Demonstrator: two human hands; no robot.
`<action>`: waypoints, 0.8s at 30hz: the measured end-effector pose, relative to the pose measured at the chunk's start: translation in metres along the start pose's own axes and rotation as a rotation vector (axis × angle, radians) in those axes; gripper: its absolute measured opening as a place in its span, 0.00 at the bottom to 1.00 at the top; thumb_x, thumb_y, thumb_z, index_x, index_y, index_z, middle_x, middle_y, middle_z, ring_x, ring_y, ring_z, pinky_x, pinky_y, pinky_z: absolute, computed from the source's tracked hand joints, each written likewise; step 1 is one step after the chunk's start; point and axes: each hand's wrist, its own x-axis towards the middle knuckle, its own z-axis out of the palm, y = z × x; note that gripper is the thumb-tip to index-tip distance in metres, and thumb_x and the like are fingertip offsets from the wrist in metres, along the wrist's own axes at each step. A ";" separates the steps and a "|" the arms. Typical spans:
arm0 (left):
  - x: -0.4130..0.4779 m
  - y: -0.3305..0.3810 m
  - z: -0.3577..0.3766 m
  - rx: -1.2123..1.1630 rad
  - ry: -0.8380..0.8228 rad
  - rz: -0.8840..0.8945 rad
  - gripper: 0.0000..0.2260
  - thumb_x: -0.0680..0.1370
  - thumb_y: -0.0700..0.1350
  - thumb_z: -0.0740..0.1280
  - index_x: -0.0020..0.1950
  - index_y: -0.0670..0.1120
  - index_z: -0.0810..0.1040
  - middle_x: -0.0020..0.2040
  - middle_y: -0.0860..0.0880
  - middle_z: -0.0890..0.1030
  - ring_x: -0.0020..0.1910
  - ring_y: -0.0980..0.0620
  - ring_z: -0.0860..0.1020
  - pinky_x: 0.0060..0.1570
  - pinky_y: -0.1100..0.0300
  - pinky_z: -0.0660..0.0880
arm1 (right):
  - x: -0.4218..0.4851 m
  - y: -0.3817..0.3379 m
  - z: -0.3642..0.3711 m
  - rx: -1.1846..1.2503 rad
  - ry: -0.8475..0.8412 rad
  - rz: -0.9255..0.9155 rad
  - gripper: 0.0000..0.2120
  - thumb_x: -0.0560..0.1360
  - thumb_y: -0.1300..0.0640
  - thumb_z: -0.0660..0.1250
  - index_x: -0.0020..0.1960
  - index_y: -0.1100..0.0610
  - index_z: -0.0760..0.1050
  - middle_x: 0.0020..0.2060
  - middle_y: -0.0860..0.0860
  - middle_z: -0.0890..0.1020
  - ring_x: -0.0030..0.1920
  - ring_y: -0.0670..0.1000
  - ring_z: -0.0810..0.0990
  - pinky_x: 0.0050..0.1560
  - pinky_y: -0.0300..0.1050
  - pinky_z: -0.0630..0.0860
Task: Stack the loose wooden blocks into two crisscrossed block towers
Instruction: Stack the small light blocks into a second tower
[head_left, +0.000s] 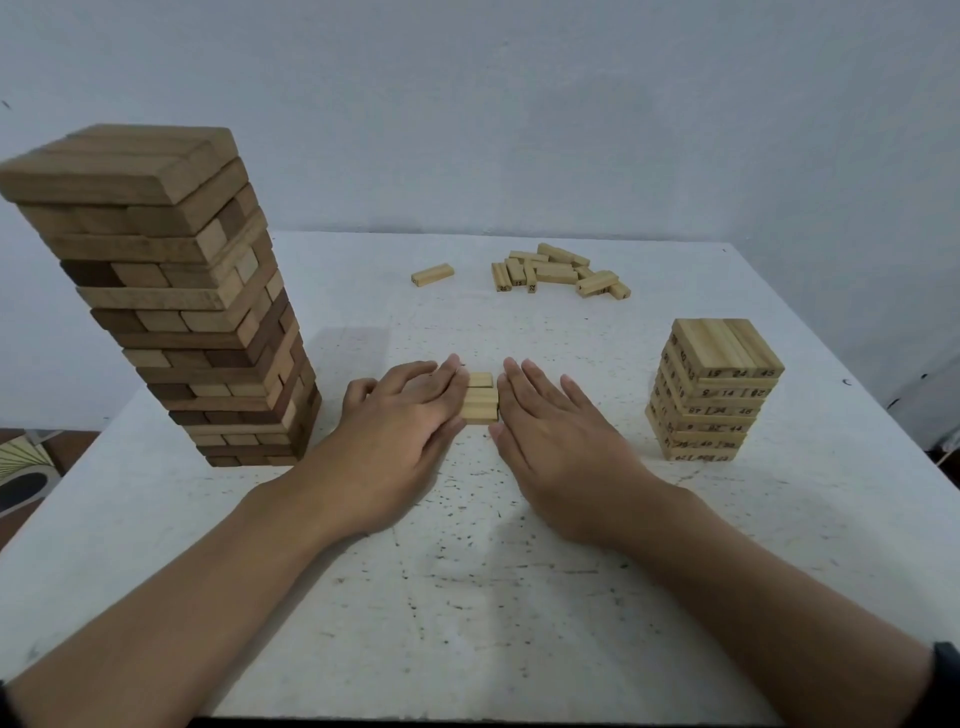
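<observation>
Left hand (400, 415) and right hand (550, 421), fingers straight, press small pale block stack (480, 402) from 9 and 3 o'clock; loose numbered blocks (558, 273) at 12 o'clock.

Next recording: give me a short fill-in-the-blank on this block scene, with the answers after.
The tall dark tower stands on the person's ____ side.
Blocks of the short pale tower bear printed ____.
The small stack sits ____ the left hand and right hand.
Missing: left; numbers; between.
</observation>
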 end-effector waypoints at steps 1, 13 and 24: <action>0.000 0.000 0.001 0.009 0.006 0.004 0.31 0.81 0.62 0.39 0.82 0.54 0.58 0.82 0.59 0.56 0.79 0.58 0.52 0.68 0.55 0.53 | 0.000 -0.001 -0.001 0.000 -0.004 0.011 0.30 0.84 0.45 0.34 0.82 0.58 0.41 0.82 0.53 0.42 0.81 0.50 0.38 0.80 0.50 0.38; 0.003 -0.001 0.000 -0.021 0.010 0.043 0.27 0.83 0.59 0.46 0.80 0.54 0.64 0.80 0.59 0.60 0.79 0.61 0.55 0.69 0.56 0.54 | 0.002 -0.006 -0.005 0.052 -0.015 0.047 0.27 0.86 0.48 0.40 0.82 0.57 0.42 0.82 0.51 0.42 0.81 0.48 0.39 0.81 0.51 0.40; 0.003 -0.006 -0.002 0.034 0.037 0.085 0.26 0.83 0.59 0.47 0.78 0.53 0.68 0.77 0.59 0.68 0.72 0.54 0.65 0.65 0.51 0.65 | 0.005 0.002 -0.010 0.158 0.097 0.020 0.30 0.85 0.44 0.51 0.82 0.57 0.53 0.81 0.52 0.57 0.81 0.50 0.52 0.80 0.50 0.50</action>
